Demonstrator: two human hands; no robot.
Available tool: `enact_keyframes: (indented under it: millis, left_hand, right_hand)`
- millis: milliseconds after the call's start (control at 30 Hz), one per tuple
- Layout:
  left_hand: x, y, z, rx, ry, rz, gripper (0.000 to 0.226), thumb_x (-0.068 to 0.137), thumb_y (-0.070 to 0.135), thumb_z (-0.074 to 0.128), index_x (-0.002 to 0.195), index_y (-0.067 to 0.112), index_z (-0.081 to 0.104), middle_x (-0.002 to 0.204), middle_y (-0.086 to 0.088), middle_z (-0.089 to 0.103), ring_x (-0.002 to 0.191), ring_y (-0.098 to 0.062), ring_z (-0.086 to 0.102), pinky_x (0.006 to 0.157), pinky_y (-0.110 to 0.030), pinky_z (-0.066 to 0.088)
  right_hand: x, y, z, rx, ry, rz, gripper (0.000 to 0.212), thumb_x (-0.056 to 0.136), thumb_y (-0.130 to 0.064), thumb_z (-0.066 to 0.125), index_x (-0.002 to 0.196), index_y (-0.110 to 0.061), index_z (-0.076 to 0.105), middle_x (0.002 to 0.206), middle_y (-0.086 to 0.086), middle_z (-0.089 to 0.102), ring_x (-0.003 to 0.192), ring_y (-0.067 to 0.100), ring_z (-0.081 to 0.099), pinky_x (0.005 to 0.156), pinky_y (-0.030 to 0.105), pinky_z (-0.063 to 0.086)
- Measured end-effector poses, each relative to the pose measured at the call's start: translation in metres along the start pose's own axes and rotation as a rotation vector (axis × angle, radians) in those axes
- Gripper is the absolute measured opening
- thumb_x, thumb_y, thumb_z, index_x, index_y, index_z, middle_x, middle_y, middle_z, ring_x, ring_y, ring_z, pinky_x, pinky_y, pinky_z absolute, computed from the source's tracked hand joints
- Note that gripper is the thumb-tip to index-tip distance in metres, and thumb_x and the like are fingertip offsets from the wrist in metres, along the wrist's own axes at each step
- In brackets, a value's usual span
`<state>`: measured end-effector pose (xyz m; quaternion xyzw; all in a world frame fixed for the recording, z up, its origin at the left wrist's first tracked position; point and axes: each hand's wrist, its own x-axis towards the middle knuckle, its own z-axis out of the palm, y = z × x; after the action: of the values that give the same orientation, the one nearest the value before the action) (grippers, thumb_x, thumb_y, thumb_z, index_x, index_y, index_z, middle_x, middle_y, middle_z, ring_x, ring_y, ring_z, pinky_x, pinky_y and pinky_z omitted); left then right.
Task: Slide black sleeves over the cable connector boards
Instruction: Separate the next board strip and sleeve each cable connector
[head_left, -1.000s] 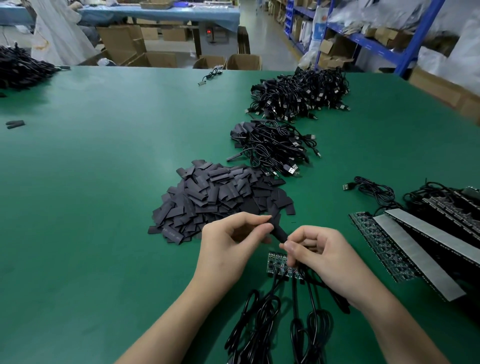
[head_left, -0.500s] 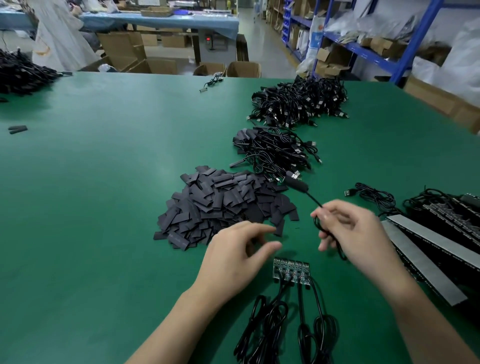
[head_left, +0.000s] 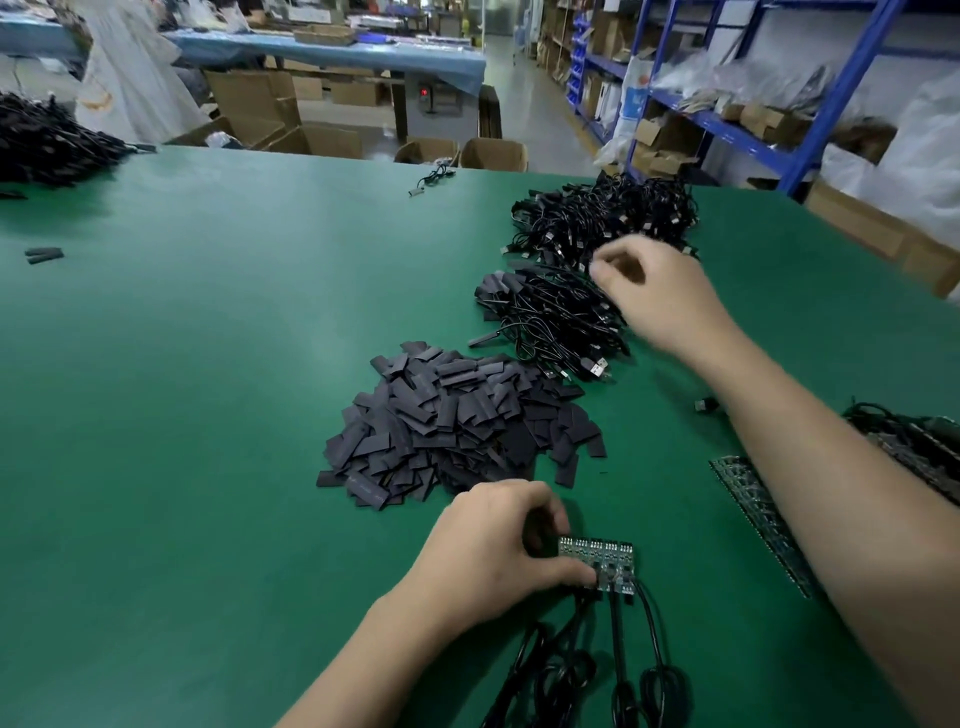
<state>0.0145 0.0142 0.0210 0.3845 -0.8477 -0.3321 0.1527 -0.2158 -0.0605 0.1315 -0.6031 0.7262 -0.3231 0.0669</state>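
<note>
Left hand (head_left: 498, 551): thumb and curled fingers pinch the connector board (head_left: 609, 556), lower centre of frame.
Right hand (head_left: 657, 293): outstretched above the cable pile (head_left: 550, 317) (blurred, so its grip cannot be told).

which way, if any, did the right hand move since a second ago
Yes. The right hand went from beside the board, past the sleeve pile, up the table to the nearer cable heap.

An electronics assembly workshop is indicated: a broad green worktable (head_left: 208, 364) is heaped with black cables (head_left: 608, 218) at 1 o'clock and cut black sleeves (head_left: 457, 426), blue steel shelving (head_left: 841, 93) is stocked at 2 o'clock, and open cardboard boxes (head_left: 322, 140) are stood at 11 o'clock.
</note>
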Motion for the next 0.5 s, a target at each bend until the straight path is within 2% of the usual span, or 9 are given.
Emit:
enact_keyframes:
  millis: [33, 100, 200, 267, 333, 400, 500]
  left_hand:
    - [0.000, 0.000, -0.001, -0.119, -0.030, -0.016, 0.039, 0.072, 0.057, 0.086, 0.090, 0.030, 0.065, 0.081, 0.013, 0.067, 0.077, -0.001, 0.062, 0.073, -0.024, 0.054]
    - [0.000, -0.001, -0.004, -0.347, -0.094, -0.049, 0.028, 0.076, 0.033, 0.090, 0.088, 0.024, 0.067, 0.081, 0.004, 0.074, 0.077, -0.009, 0.069, 0.081, -0.032, 0.058]
    - [0.001, -0.003, -0.011, -0.567, -0.104, -0.084, 0.022, 0.078, 0.019, 0.089, 0.090, 0.017, 0.070, 0.080, -0.004, 0.075, 0.076, -0.018, 0.070, 0.086, -0.038, 0.059]
    - [0.002, -0.004, -0.012, -0.659, -0.066, -0.095, 0.022, 0.077, 0.019, 0.089, 0.090, 0.016, 0.071, 0.075, -0.001, 0.074, 0.072, -0.013, 0.068, 0.077, -0.029, 0.057]
    - [0.001, -0.003, -0.012, -0.724, -0.033, -0.107, 0.027, 0.072, 0.026, 0.089, 0.092, 0.017, 0.073, 0.076, 0.000, 0.076, 0.070, -0.011, 0.067, 0.072, -0.021, 0.053]
    - [0.001, -0.002, -0.010, -0.749, -0.021, -0.115, 0.028, 0.069, 0.033, 0.087, 0.091, 0.019, 0.076, 0.078, -0.002, 0.077, 0.071, -0.010, 0.067, 0.071, -0.019, 0.053]
    - [0.001, -0.003, -0.007, -0.741, -0.043, -0.125, 0.018, 0.071, 0.035, 0.086, 0.084, 0.024, 0.080, 0.074, 0.002, 0.075, 0.066, -0.005, 0.066, 0.065, -0.015, 0.050]
  right_hand:
    - [-0.025, 0.006, 0.005, 0.045, -0.014, 0.003, 0.022, 0.104, -0.039, 0.057, 0.116, -0.025, 0.070, 0.111, -0.006, 0.070, 0.098, 0.015, 0.064, 0.074, 0.022, 0.045]
    - [-0.075, 0.022, 0.013, 0.149, -0.097, 0.040, 0.019, 0.102, -0.044, 0.058, 0.104, -0.030, 0.072, 0.097, -0.015, 0.073, 0.093, 0.009, 0.067, 0.073, 0.019, 0.048]
    - [-0.135, 0.036, 0.018, 0.406, -0.337, 0.114, 0.029, 0.091, -0.054, 0.057, 0.101, -0.034, 0.075, 0.094, -0.014, 0.076, 0.091, 0.006, 0.070, 0.071, 0.015, 0.052]
    - [-0.158, 0.040, 0.023, 0.518, -0.474, 0.130, 0.029, 0.085, -0.058, 0.061, 0.096, -0.036, 0.077, 0.095, -0.014, 0.077, 0.092, 0.001, 0.071, 0.075, 0.008, 0.050]
    - [-0.171, 0.043, 0.031, 0.576, -0.529, 0.134, 0.022, 0.086, -0.053, 0.069, 0.093, -0.034, 0.078, 0.093, -0.010, 0.078, 0.087, -0.002, 0.070, 0.075, 0.006, 0.048]
    - [-0.179, 0.044, 0.039, 0.623, -0.496, 0.153, 0.020, 0.084, -0.049, 0.073, 0.090, -0.031, 0.077, 0.086, -0.005, 0.077, 0.078, -0.001, 0.067, 0.072, 0.008, 0.048]
    - [-0.183, 0.047, 0.044, 0.697, -0.441, 0.166, 0.014, 0.088, -0.043, 0.077, 0.092, -0.029, 0.078, 0.083, -0.004, 0.077, 0.076, 0.002, 0.068, 0.071, 0.011, 0.049]
